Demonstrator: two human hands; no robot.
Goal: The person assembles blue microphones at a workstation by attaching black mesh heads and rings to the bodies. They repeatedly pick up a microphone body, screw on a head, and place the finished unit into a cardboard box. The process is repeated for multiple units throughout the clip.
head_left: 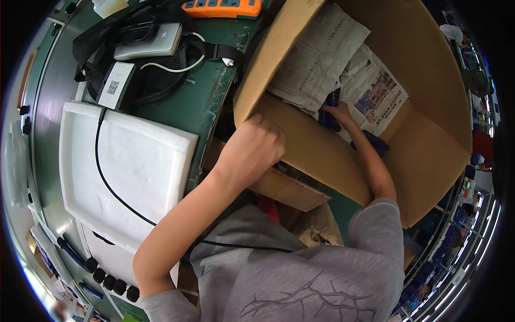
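Note:
A large open cardboard box [429, 139] stands tilted in front of me. My left hand [255, 142] is closed on the near left edge of its wall. Deep inside the box, my right hand [339, 112] closes on a dark blue plastic object [328, 119] with a black ribbed part; its exact kind does not show. Close to my right forearm lies a second dark blue object [376, 143], partly hidden by the arm. Crumpled and flat newspaper sheets [316, 59] line the box beside and beyond my right hand.
On the green table [214, 80] at left are a white foam tray [123, 161], a black mesh bag [129, 37], a silver device [153, 42] with a white cable, and an orange power strip [222, 7]. A black cable [110, 185] crosses the tray toward me. Several black knobs [110, 282] lie lower left.

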